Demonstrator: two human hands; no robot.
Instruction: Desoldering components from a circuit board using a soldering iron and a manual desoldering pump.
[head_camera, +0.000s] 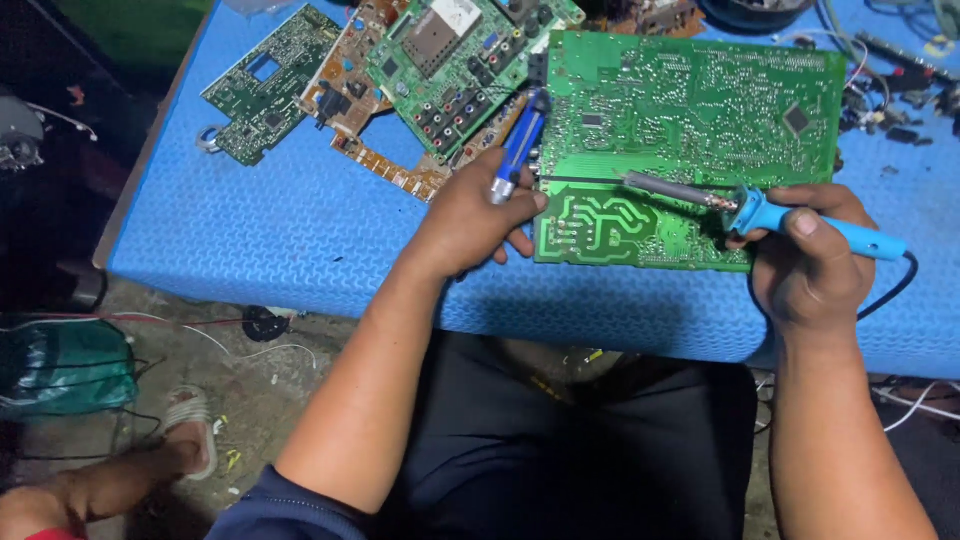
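Note:
A large green circuit board (690, 110) lies solder side up on the blue mat (300, 240). My right hand (810, 255) grips a soldering iron (790, 222) with a blue handle; its metal tip rests on the board near the middle of its lower half. My left hand (470, 215) holds a blue and silver desoldering pump (518, 145) upright at the board's left edge, fingertips touching that edge.
Several other circuit boards (400, 70) lie stacked at the back left of the mat. Small parts and wires (900, 90) sit at the back right. A sandalled foot (185, 440) of another person and a green bag (60, 365) are on the floor, left.

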